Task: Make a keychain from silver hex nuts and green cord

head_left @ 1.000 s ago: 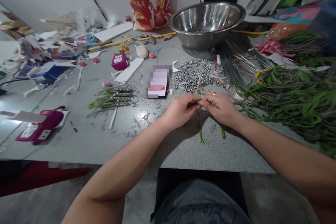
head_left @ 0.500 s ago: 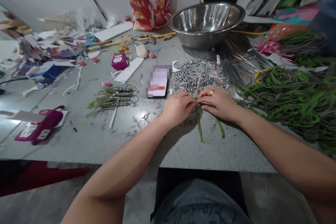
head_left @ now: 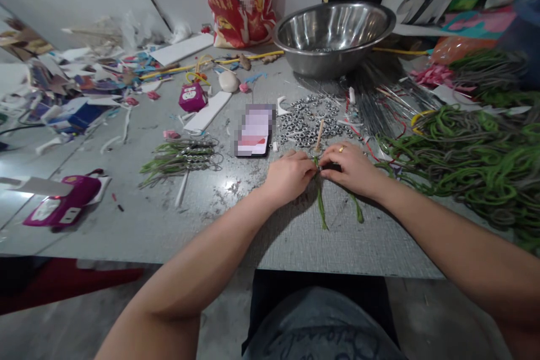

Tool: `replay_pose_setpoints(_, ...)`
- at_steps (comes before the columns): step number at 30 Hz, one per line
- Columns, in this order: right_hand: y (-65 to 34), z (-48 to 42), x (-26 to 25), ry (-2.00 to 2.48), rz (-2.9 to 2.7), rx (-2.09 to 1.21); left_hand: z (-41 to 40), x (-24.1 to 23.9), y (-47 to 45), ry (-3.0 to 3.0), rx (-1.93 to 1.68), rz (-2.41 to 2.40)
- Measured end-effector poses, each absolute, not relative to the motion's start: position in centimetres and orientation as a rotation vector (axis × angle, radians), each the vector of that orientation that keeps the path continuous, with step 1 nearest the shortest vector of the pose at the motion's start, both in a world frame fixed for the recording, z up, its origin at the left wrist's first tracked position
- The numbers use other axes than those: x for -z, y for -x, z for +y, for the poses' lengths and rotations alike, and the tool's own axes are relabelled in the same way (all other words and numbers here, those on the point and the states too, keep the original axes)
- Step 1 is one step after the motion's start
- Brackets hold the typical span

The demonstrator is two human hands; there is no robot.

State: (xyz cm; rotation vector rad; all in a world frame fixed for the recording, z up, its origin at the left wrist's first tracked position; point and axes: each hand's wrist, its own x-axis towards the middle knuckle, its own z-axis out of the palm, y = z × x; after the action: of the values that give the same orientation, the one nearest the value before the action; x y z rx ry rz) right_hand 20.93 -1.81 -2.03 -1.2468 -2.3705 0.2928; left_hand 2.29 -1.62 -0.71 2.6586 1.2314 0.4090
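Observation:
My left hand (head_left: pixel 289 177) and my right hand (head_left: pixel 354 167) meet at the middle of the grey table (head_left: pixel 261 236), fingers pinched together on a green cord (head_left: pixel 321 208) whose two ends trail toward me. A ring shows on my right hand. Just beyond my fingers lies a pile of small metal nuts (head_left: pixel 304 121) with a thin wooden stick (head_left: pixel 319 135) standing out of it. What sits between my fingertips besides the cord is too small to make out.
A phone (head_left: pixel 253 130) lies left of the nuts. A steel bowl (head_left: pixel 333 34) stands at the back. A heap of green and grey cords (head_left: pixel 476 157) fills the right. Finished cord bundles (head_left: pixel 181 157), purple gadgets (head_left: pixel 63 205) and paper clutter lie on the left.
Both hands have slid a little away from me toward the nut pile, still pinched on the green cord, and more of the cord's ends now shows below them.

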Motion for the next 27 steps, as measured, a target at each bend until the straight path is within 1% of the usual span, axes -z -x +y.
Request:
replay_pose_setpoints(4,-21.19,-1.74,1.88,1.186,-2.320,-0.315,-1.62,0.74,-2.34,-2.632,-0.423,1.257)
replay_pose_setpoints(9,-21.14,-1.93,1.67,1.091,-2.255,-0.213,-1.63,0.73,-2.26,-2.613,-0.602,1.224)
replay_pose_setpoints(20,-20.45,-2.57,1.22,1.117,-2.231,-0.163,-1.53,0.72,-2.09,-2.626,-0.797,1.168)
replay_pose_setpoints(27,-20.53,-2.39,1.21,1.090,-2.200,-0.218,-1.72,0.16,-2.14,-2.616,-0.764,1.196)
